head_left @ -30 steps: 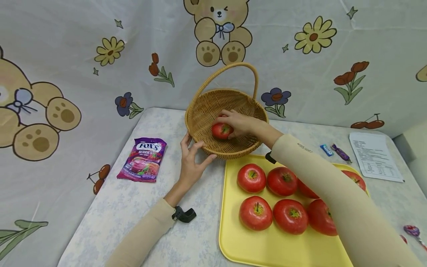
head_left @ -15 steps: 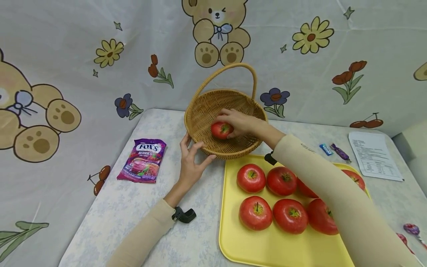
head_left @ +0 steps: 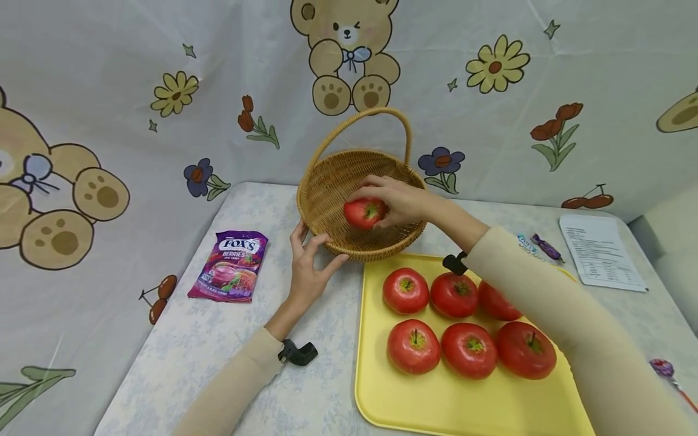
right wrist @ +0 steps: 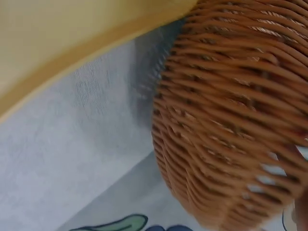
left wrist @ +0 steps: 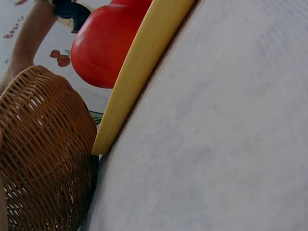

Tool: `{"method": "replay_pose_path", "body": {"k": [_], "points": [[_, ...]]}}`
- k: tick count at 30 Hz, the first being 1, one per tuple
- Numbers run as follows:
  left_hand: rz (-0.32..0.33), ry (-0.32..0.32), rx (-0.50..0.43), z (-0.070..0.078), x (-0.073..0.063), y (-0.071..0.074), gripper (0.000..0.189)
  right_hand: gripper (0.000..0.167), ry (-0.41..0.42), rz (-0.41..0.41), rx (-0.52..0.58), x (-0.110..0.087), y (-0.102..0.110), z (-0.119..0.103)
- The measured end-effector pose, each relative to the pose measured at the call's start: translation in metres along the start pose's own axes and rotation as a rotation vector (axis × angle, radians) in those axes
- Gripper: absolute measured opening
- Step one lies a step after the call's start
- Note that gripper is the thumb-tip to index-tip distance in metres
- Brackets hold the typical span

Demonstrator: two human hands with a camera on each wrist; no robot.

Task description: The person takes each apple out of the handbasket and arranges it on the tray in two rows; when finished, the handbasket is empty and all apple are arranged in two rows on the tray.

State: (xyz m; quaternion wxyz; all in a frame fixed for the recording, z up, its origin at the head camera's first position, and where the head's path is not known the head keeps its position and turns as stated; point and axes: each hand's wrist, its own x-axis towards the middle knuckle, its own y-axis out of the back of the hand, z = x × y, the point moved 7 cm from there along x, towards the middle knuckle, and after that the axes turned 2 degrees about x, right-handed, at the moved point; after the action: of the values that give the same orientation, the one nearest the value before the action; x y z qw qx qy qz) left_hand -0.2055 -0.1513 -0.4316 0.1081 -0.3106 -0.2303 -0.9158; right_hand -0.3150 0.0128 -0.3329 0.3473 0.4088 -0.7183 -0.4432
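Observation:
My right hand (head_left: 392, 200) holds a red apple (head_left: 362, 213) from above, inside the wicker basket (head_left: 338, 172). The basket's mouth faces me, and its tall handle arches over the back. With fingers and thumb spread along the lower left rim, my left hand (head_left: 309, 269) holds the basket. In the left wrist view the woven side of the basket (left wrist: 45, 144) stands beside the yellow tray's edge. The right wrist view is filled on its right by the wicker wall (right wrist: 231, 110); the held apple is mostly hidden there.
Several red apples (head_left: 413, 346) sit in two rows on a yellow tray (head_left: 436, 406) in front of the basket. A purple candy bag (head_left: 229, 266) lies at left. Small wrapped candies (head_left: 547, 247), a printed sheet (head_left: 602, 251) and a lollipop (head_left: 662, 367) are at right.
My right hand and the apple have shifted slightly rightward within the basket, the forearm swinging right and uncovering more of one tray apple. My left hand keeps its place at the rim.

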Motion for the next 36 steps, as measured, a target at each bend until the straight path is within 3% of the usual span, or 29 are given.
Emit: {"method": "replay_pose_path", "body": {"k": [4,11,15,21,26,32,36], "points": [[0.009,-0.004,-0.012,0.005,0.000,0.000,0.043,0.072,0.002,0.036,0.008,-0.013,0.014,-0.006],[-0.005,-0.018,-0.051,0.039,0.006,0.004,0.043,0.073,0.018,0.098,-0.015,-0.053,0.045,-0.015],[-0.008,-0.017,-0.051,0.044,0.007,0.007,0.040,0.074,0.043,0.131,-0.033,-0.076,0.062,-0.022],[-0.002,-0.025,-0.046,0.041,0.005,0.009,0.038,0.078,0.011,0.136,-0.042,-0.111,0.080,-0.030],[-0.003,-0.019,-0.050,0.038,0.005,0.007,0.042,0.083,-0.078,0.142,-0.044,-0.150,0.084,-0.032],[-0.008,-0.006,-0.032,0.010,0.001,0.000,0.044,0.088,-0.172,0.169,-0.035,-0.206,0.080,-0.033],[-0.015,-0.010,-0.024,0.003,0.000,0.000,0.041,0.089,-0.285,0.196,0.008,-0.242,0.075,-0.027]]}}
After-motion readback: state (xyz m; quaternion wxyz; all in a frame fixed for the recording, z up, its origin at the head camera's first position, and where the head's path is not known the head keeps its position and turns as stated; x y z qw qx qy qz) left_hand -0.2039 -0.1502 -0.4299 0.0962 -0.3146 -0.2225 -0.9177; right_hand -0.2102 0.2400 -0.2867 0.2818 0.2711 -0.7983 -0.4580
